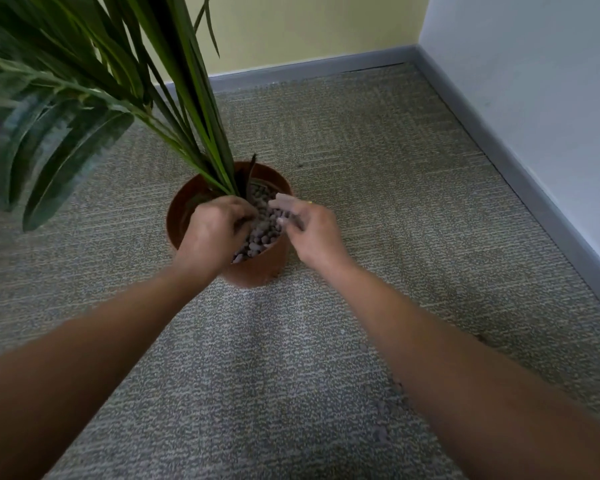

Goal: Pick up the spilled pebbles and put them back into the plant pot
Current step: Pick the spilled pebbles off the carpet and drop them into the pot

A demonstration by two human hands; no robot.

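**Hands over the pot in a carpeted corner**

The left hand (215, 230) is curled, its grip hidden; the right hand (309, 230) is blurred, fingers loosely spread. Both are held over the pebbles (262, 226) filling the plant pot (257, 268). Grey woven carpet (361, 150) is bounded by a grey skirting board (309, 69), a yellow wall (309, 26) and a pale wall (534, 64).

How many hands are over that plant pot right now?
2. The left hand is curled over the pot's left side near the plant stems; the right hand is at its right rim, above the pebbles.
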